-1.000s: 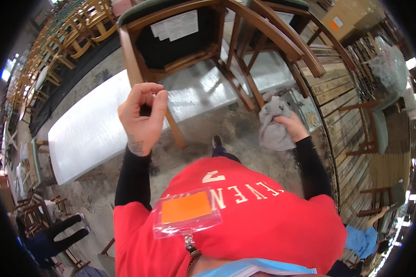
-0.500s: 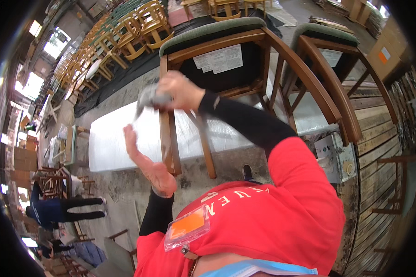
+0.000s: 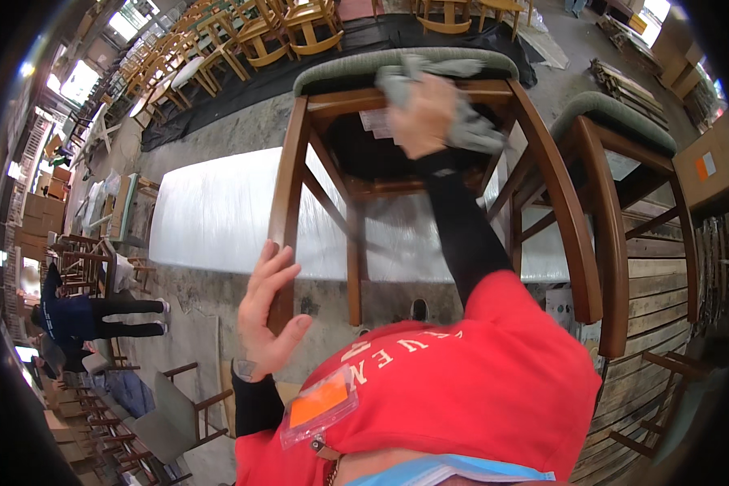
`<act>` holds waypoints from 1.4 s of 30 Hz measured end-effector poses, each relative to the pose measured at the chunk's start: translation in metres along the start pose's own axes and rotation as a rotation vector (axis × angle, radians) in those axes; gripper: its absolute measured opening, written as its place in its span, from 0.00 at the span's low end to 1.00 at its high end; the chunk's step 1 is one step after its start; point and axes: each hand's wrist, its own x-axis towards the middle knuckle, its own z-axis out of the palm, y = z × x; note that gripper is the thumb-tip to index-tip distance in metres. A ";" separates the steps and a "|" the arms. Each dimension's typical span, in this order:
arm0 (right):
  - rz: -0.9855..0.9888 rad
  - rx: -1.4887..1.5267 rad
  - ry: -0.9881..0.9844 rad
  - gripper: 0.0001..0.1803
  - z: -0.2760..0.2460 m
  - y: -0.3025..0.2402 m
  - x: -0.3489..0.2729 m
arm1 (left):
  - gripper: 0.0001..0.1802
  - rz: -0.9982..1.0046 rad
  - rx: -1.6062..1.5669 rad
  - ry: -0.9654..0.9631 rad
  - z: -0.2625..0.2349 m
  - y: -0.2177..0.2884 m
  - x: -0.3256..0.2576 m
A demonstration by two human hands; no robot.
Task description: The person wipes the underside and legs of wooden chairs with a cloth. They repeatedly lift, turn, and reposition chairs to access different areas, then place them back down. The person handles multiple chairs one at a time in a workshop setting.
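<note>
Under right hand (image 3: pixel 424 120), crumpled grey cloth (image 3: pixel 475 127)

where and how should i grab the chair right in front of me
Probably by the left leg of the chair, from its outer left side: it is long, straight and slim, pointing toward you, with the open left hand next to its near end. The right hand holds a cloth at the seat.

Chair frame (image 3: pixel 290 186): brown wood, smooth, slight sheen. Seat pad (image 3: pixel 340 71): matt grey-green cloth. Rag (image 3: pixel 474 125): matt, rumpled cloth. Wrapped slab (image 3: pixel 219 215): glossy plastic film.
</note>
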 end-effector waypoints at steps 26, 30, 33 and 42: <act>0.363 1.269 -0.231 0.38 0.018 -0.174 -0.084 | 0.41 -0.329 0.058 0.106 0.006 0.015 0.005; 0.499 1.041 -0.500 0.39 0.030 -0.161 -0.210 | 0.42 -0.344 0.096 0.065 0.006 0.024 0.014; 0.670 0.741 -0.782 0.36 0.058 -0.101 -0.305 | 0.43 -0.278 0.127 -0.017 0.001 0.034 0.045; 0.442 1.460 -0.553 0.43 -0.021 -0.150 -0.123 | 0.50 -0.412 -0.043 0.109 0.009 0.026 0.021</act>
